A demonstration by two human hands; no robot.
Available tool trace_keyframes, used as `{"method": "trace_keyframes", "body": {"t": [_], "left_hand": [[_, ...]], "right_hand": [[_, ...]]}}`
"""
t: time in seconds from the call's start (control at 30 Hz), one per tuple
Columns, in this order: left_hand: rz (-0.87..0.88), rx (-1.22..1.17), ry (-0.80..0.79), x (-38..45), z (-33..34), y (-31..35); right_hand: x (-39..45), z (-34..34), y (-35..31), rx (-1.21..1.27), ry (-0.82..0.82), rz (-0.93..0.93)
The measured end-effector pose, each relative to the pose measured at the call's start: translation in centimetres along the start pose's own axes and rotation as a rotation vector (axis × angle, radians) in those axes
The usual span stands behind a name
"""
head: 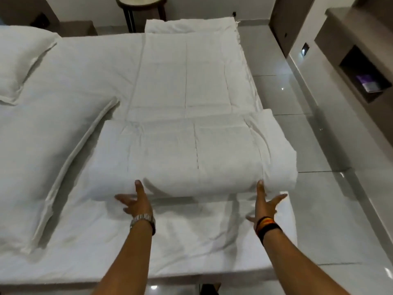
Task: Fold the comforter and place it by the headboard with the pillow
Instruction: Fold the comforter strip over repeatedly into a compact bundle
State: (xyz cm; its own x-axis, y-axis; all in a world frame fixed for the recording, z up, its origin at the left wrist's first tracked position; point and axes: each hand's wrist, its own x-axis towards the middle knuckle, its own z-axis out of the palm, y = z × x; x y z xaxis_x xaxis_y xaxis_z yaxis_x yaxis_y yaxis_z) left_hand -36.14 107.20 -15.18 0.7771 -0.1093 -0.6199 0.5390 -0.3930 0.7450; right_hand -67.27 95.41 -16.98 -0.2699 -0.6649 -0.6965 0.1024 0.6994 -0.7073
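The white comforter (187, 107) lies along the right side of the bed, its near part folded over into a thick roll (191, 158). My left hand (136, 201) is open, fingers spread, thumb touching the roll's near left edge. My right hand (265, 203) is open too, fingertips against the roll's near right corner. One white pillow (21, 60) rests at the far left of the bed. A second flat pillow (70, 162) lies diagonally on the sheet, left of the roll.
The bed's right edge borders a glossy tiled floor (297, 103). A round side table (141, 5) stands beyond the bed. A wall unit with an open niche (361, 75) runs along the right. The sheet (191, 241) near me is bare.
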Motion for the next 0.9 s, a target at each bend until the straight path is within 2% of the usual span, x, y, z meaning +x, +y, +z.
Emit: {"method": "trace_keyframes", "body": {"t": [0.07, 0.13, 0.2, 0.27, 0.37, 0.43, 0.5, 0.63, 0.77, 0.9], "left_hand": [[-0.024, -0.182, 0.013, 3.3, 1.9, 1.0], [-0.113, -0.284, 0.143, 6.6, 3.9, 2.4], [-0.132, -0.260, 0.216, 8.7, 5.4, 3.7], [-0.076, -0.227, 0.214, 9.8, 6.0, 4.1], [-0.060, -0.149, 0.219, 10.7, 4.9, 3.0], [-0.073, -0.178, 0.166, 10.4, 3.1, 2.9], [-0.016, -0.227, 0.153, 9.1, 1.2, 2.5], [0.089, -0.268, 0.139, 2.2, -4.2, 2.9], [0.019, -0.255, 0.103, -5.1, -13.2, 1.7], [-0.061, -0.150, 0.077, -9.7, -22.4, -0.3]], "right_hand": [[3.0, 3.0, -1.7, 0.150, -0.023, -0.057], [4.9, 6.5, -4.0, 0.240, 0.070, -0.033], [5.9, 9.0, -5.5, 0.211, 0.172, -0.010], [6.7, 10.1, -5.7, 0.212, 0.237, -0.028], [5.8, 10.0, -4.9, 0.184, 0.259, -0.043], [4.2, 9.4, -4.0, 0.173, 0.266, -0.064], [2.4, 8.1, -3.3, 0.165, 0.279, -0.089], [-3.7, 4.6, -2.0, 0.192, 0.241, -0.108], [-11.8, -0.7, 2.9, 0.181, 0.295, -0.132], [-17.5, -5.5, 9.5, 0.167, 0.376, -0.046]]}}
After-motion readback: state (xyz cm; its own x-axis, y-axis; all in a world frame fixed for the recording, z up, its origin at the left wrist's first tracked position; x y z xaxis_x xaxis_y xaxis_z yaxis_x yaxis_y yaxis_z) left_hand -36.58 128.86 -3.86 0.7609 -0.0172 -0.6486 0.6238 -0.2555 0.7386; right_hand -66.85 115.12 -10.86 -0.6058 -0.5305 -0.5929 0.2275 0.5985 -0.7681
